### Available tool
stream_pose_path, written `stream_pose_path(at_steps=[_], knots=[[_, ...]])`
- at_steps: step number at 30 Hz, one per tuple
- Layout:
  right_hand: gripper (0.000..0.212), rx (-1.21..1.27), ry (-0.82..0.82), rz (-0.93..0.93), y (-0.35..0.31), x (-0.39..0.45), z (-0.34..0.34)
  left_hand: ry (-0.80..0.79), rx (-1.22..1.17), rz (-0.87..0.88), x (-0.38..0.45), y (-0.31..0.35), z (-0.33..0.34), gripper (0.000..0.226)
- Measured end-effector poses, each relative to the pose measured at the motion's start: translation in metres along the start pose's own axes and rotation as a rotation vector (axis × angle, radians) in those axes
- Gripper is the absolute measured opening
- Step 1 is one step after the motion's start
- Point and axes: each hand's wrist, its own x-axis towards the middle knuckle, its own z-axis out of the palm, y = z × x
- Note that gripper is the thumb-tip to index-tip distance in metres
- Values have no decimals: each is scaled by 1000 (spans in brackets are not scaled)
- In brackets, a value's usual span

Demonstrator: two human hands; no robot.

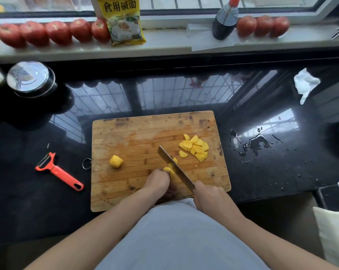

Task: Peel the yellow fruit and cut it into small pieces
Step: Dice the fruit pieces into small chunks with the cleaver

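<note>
Knife (175, 167) gripped by right hand (209, 195), left hand (159, 182) pinning fruit (168, 170) against blade on board (125, 137): slip likely nicks fingertips, wet piece may skid.

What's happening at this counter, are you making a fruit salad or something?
A person is chopping peeled yellow fruit on a wooden cutting board. The right hand grips a cleaver, its blade down in the fruit piece that the left hand holds steady. A pile of cut pieces lies toward the board's far right, and one bigger chunk waits on the left. An orange peeler lies on the black counter beside the board.
</note>
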Motion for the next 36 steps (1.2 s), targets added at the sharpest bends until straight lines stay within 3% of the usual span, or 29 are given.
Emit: stream_pose_path(at_steps=[10,16,24,29,32,36], knots=[[10,-20,-48,-19,-5,8,5,16,10,-9,7,-2,2,38],[11,75,115,-67,-24,38,3,17,-10,21,1,-3,-1,38],[16,110,306,136,17,26,1,-55,23,-108,9,-4,-2,49],[16,159,114,50,-1,9,-4,-18,-13,-5,1,-3,-3,28],[16,104,53,11,-12,3,-4,6,3,-34,3,-1,-3,40],[15,12,97,-26,-10,0,5,25,46,-69,-3,3,-3,46]])
